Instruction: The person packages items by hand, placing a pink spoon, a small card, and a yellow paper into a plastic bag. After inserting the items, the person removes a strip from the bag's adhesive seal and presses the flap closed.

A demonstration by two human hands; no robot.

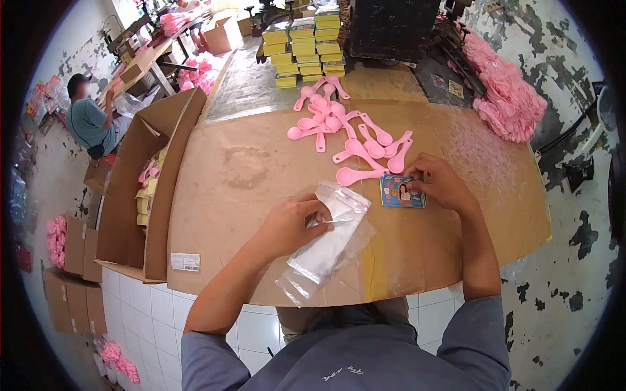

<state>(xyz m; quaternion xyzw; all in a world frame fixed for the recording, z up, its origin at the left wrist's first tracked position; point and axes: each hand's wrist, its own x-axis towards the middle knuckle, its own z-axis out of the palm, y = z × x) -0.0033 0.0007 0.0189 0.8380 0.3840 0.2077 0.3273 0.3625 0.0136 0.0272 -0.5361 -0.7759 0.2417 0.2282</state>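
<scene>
My left hand is closed on the upper part of a stack of clear plastic bags lying near the table's front edge. To the right, my right hand has its fingers on the top right of a small stack of blue printed cards, thumb and fingertips at the cards' edge. Just behind the cards and bags lie several pink spoons in a loose pile. One spoon points its bowl toward the bags.
An open cardboard box stands at the table's left. Stacks of yellow-edged cards and a black box are at the back. Pink bundles lie back right. Another person sits far left.
</scene>
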